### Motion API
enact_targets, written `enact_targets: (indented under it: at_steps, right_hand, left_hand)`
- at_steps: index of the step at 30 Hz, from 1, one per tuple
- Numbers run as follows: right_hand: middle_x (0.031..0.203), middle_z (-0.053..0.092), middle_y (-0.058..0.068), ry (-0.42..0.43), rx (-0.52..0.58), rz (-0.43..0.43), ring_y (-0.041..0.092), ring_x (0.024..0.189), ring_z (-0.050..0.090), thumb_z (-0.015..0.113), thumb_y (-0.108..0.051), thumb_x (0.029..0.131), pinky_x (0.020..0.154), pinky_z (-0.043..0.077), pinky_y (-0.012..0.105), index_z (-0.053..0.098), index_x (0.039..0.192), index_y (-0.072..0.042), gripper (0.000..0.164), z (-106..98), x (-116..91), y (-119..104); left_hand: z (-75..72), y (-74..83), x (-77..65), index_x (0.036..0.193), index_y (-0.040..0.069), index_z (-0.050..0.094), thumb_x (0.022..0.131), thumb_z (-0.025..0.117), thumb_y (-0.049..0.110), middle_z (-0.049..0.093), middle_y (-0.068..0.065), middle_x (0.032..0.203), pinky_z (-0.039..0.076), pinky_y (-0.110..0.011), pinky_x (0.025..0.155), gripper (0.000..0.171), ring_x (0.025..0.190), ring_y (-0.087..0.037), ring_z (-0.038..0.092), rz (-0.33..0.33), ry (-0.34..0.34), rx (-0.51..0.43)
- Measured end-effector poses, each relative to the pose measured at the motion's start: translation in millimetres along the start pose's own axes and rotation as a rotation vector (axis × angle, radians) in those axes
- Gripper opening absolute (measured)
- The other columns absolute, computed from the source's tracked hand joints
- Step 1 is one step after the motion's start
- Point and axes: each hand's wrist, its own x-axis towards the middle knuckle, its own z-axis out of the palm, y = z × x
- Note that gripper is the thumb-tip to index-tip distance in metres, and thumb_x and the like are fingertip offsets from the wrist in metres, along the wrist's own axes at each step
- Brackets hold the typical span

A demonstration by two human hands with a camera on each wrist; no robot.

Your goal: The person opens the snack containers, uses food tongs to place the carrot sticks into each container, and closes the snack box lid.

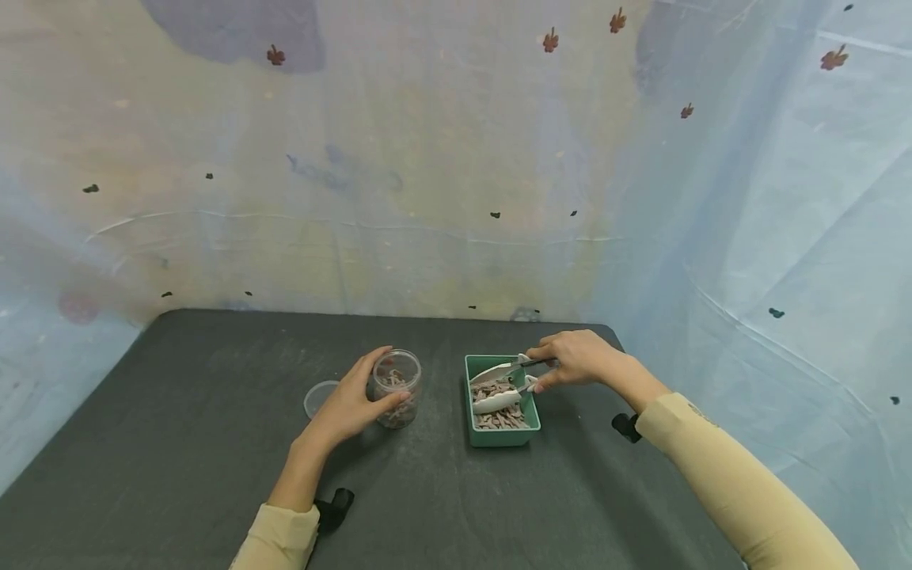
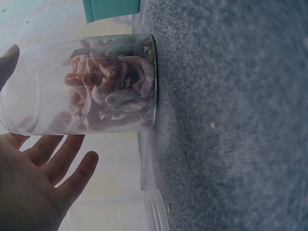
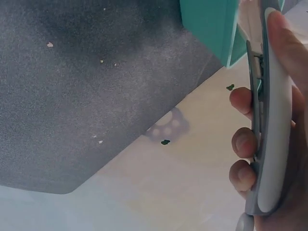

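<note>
My left hand (image 1: 349, 405) holds a clear round jar (image 1: 399, 412) upright on the table, thumb on the near side and fingers around the far side. Brownish curled strips (image 2: 113, 86) fill the jar's lower part in the left wrist view, and its mouth is uncovered. With my right hand (image 1: 583, 358) I grip a pair of tongs (image 1: 497, 402) by grey-and-white handles (image 3: 276, 120). Their two white heads stand apart inside a green rectangular container (image 1: 502, 438), over similar strips (image 1: 504, 419). In the right wrist view the heads are mostly out of sight.
A clear round lid (image 1: 318, 398) lies on the table left of the jar, partly behind my left hand. The dark grey table (image 1: 178, 443) has a few pale crumbs on it. A patterned plastic sheet (image 1: 413, 182) hangs behind the table and along its right side.
</note>
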Motion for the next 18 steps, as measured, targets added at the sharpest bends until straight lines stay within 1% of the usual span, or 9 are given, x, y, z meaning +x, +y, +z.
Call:
enact_targets:
  at_steps: [3,6,10,13,18]
  right_hand:
    - [0.12,0.07,0.004,0.023,-0.006,-0.013,0.007,0.076,0.058,0.077,-0.057,0.089,0.059,0.044,0.03,0.068,0.141,-0.018,0.066,0,-2,-2]
    - [0.131,0.07,0.01,0.043,-0.005,-0.011,0.012,0.083,0.066,0.076,-0.056,0.089,0.063,0.051,0.033,0.069,0.14,-0.018,0.064,1,-5,-4]
    - [0.132,0.07,0.012,0.077,0.002,-0.008,0.02,0.093,0.072,0.077,-0.055,0.089,0.069,0.057,0.039,0.071,0.137,-0.018,0.061,5,-10,-6]
    - [0.131,0.07,0.012,0.103,0.004,-0.01,0.024,0.097,0.072,0.077,-0.055,0.089,0.071,0.058,0.042,0.072,0.136,-0.018,0.059,8,-13,-6]
    - [0.134,0.069,0.015,0.128,0.009,0.01,0.033,0.111,0.071,0.077,-0.055,0.089,0.078,0.059,0.048,0.072,0.136,-0.019,0.06,12,-18,-7]
  left_hand:
    - [-0.1,-0.1,0.0,0.165,0.022,0.026,0.093,0.074,0.057,0.029,-0.016,0.168,0.039,-0.071,0.107,0.093,0.149,-0.045,0.036,-0.001,0.0,-0.007]
    - [-0.4,-0.6,0.4,0.165,0.021,0.026,0.094,0.074,0.056,0.029,-0.016,0.167,0.039,-0.071,0.107,0.093,0.149,-0.045,0.036,0.004,0.002,-0.008]
    - [-0.5,-1.3,0.6,0.165,0.022,0.026,0.094,0.074,0.057,0.03,-0.017,0.167,0.039,-0.071,0.107,0.093,0.148,-0.046,0.036,0.008,0.002,-0.003]
    - [-0.6,-1.4,0.5,0.166,0.021,0.025,0.094,0.073,0.057,0.029,-0.018,0.167,0.04,-0.072,0.106,0.094,0.148,-0.047,0.036,0.017,0.002,0.003]
    - [-0.6,-1.2,0.4,0.166,0.022,0.025,0.094,0.073,0.056,0.029,-0.018,0.167,0.04,-0.071,0.107,0.093,0.148,-0.047,0.036,0.014,0.001,-0.002]
